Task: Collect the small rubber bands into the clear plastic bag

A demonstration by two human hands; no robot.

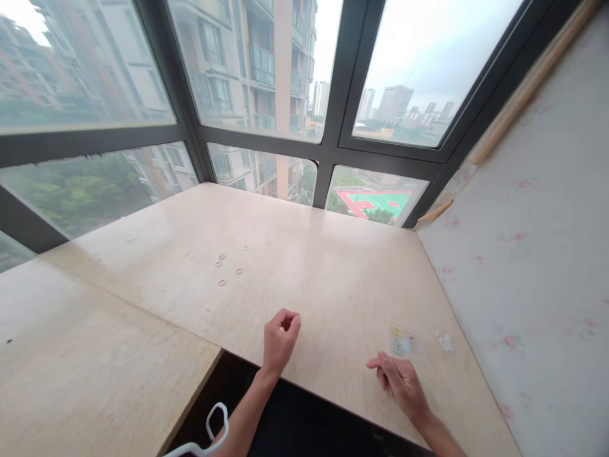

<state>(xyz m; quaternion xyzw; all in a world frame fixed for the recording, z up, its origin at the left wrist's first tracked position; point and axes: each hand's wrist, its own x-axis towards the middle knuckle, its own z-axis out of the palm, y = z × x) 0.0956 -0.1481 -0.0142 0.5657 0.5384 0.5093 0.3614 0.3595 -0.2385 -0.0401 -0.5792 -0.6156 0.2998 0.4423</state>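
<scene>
My left hand [282, 337] is over the table's front part, fingers curled into a loose pinch; whatever it holds, if anything, is hidden. To its right is my right hand [402, 385], low over the table, its thumb pressed to the bent fingers and the index finger pointing left. I cannot make out anything in it. Just beyond the right hand lies a small clear plastic bag [403, 343] with yellow and pale bits inside. Several small thin rings, among them a reddish ring [239, 271] and a dark ring [222, 257], lie scattered farther off, up and left of my left hand.
A small white crumpled piece [446, 343] lies right of the bag, near the papered wall [518, 285]. The pale tabletop [333, 266] runs back to dark-framed windows. A white looped cord or strap [217, 409] shows by my left forearm. A dark gap [304, 419] opens below the front edge.
</scene>
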